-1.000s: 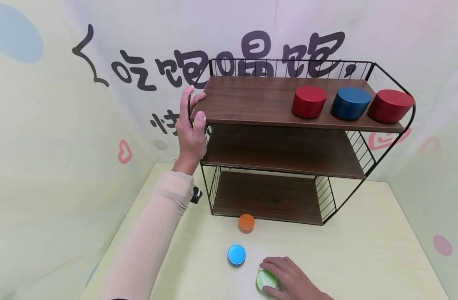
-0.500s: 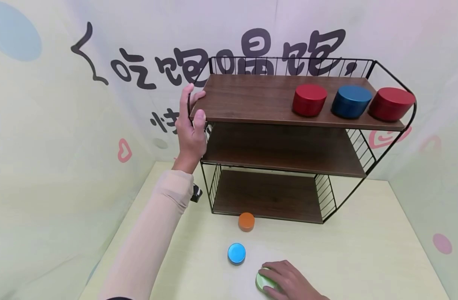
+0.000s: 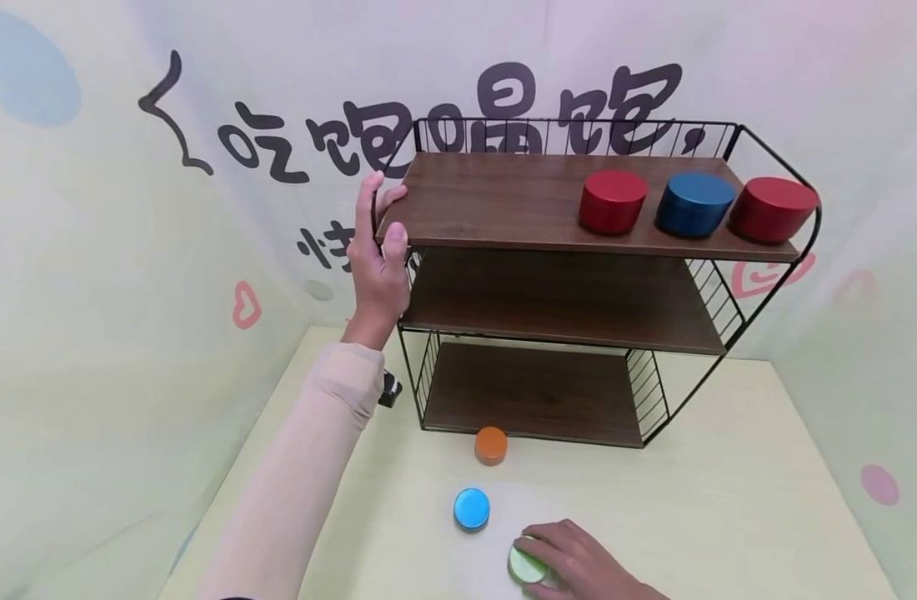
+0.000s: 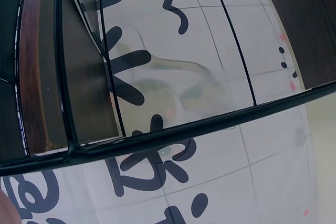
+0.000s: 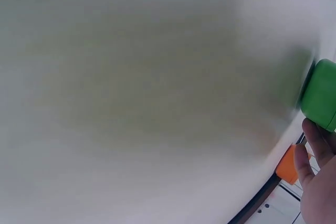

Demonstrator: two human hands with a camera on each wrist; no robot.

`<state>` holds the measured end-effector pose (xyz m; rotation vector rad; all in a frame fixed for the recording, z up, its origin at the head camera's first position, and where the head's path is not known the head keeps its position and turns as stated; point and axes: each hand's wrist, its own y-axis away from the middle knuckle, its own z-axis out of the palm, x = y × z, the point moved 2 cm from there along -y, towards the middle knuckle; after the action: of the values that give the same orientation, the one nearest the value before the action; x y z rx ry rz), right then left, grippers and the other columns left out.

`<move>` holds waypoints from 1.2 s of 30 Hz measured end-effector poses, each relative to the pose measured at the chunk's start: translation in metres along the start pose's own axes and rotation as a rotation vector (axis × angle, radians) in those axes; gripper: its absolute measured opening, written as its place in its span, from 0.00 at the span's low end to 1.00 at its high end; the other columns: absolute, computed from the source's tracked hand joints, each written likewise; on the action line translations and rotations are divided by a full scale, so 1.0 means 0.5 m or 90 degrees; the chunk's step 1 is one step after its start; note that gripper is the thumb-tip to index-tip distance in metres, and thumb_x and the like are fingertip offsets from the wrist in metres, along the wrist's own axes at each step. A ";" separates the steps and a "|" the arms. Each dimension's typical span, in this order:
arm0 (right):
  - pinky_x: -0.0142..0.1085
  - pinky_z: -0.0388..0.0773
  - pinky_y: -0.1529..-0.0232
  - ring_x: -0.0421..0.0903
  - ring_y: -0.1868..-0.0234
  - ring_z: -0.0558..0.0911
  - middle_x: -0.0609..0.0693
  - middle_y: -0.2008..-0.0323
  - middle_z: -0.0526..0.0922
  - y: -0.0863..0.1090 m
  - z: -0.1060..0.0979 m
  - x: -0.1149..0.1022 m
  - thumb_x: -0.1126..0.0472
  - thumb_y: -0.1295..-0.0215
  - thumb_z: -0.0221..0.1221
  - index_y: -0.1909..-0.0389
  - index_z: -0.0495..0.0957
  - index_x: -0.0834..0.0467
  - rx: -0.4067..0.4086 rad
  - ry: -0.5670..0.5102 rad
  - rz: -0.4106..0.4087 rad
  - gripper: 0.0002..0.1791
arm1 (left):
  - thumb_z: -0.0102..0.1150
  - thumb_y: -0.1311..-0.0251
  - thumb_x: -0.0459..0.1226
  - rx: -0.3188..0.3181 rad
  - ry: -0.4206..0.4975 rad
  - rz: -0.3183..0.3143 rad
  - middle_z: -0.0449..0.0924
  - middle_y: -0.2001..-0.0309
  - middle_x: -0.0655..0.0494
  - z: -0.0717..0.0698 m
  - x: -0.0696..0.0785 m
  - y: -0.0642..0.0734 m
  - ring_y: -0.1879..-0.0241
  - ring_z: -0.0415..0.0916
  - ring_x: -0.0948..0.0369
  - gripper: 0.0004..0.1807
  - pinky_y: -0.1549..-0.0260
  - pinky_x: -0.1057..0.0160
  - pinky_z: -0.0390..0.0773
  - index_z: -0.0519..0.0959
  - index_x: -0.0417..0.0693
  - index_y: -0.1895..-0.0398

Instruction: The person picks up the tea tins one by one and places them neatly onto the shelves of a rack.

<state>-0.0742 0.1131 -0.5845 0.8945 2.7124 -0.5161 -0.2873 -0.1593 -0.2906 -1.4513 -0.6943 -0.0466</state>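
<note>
My left hand [image 3: 381, 258] grips the upper left side frame of a three-tier shelf rack [image 3: 541, 300] with dark wood boards and black wire. In the left wrist view, the black frame bar [image 4: 173, 129] crosses close by, and just a bit of the hand shows at the edge. Low in the head view, my right hand [image 3: 578, 562] holds a small round light-green tin [image 3: 526, 568] at the table, its fingers over the top and far side. The right wrist view shows the fingers [image 5: 315, 140] against the green tin's side.
A blue tin [image 3: 471, 509] and an orange tin [image 3: 491, 447] stand on the table [image 3: 691, 517] before the rack. Red [image 3: 612, 202], dark blue [image 3: 694, 205] and red [image 3: 774, 210] tins line the top board's right part. A small black object [image 3: 390, 389] lies behind the left forearm.
The right thumb has shifted toward the near edge of the green tin, so more of its lid shows. My left hand keeps its hold on the rack. The head view has shifted slightly.
</note>
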 end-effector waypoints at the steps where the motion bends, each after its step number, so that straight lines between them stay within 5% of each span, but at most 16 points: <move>1: 0.38 0.78 0.52 0.40 0.51 0.79 0.44 0.48 0.81 -0.003 -0.001 0.000 0.41 0.34 0.60 0.40 0.78 0.50 -0.003 0.003 -0.010 0.26 | 0.42 0.36 0.45 -0.002 0.000 -0.001 0.81 0.44 0.51 -0.001 0.000 0.000 0.73 0.69 0.61 0.31 0.71 0.66 0.64 0.65 0.42 0.32; 9: 0.34 0.77 0.53 0.38 0.55 0.80 0.44 0.54 0.83 -0.018 -0.014 0.001 0.42 0.38 0.63 0.45 0.81 0.51 0.020 0.036 -0.081 0.25 | 0.42 0.37 0.45 -0.002 0.006 -0.003 0.81 0.44 0.47 -0.002 0.002 0.001 0.72 0.69 0.60 0.30 0.67 0.66 0.65 0.65 0.42 0.32; 16: 0.34 0.77 0.53 0.37 0.55 0.80 0.44 0.55 0.84 -0.030 -0.031 -0.001 0.41 0.35 0.61 0.46 0.81 0.53 -0.014 0.027 -0.125 0.24 | 0.41 0.36 0.41 0.004 0.003 0.002 0.80 0.46 0.38 -0.002 0.000 0.001 0.72 0.68 0.58 0.29 0.67 0.66 0.64 0.64 0.36 0.34; 36: 0.39 0.77 0.55 0.39 0.58 0.80 0.44 0.59 0.82 -0.091 -0.132 -0.004 0.44 0.47 0.70 0.50 0.80 0.52 0.034 0.131 -0.219 0.26 | 0.41 0.36 0.45 -0.003 -0.017 0.006 0.81 0.45 0.53 -0.007 -0.001 0.000 0.70 0.73 0.60 0.30 0.73 0.66 0.62 0.65 0.42 0.32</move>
<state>-0.1080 0.1042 -0.5123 0.5165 3.0757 -0.5931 -0.2862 -0.1627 -0.2909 -1.4616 -0.7099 -0.0221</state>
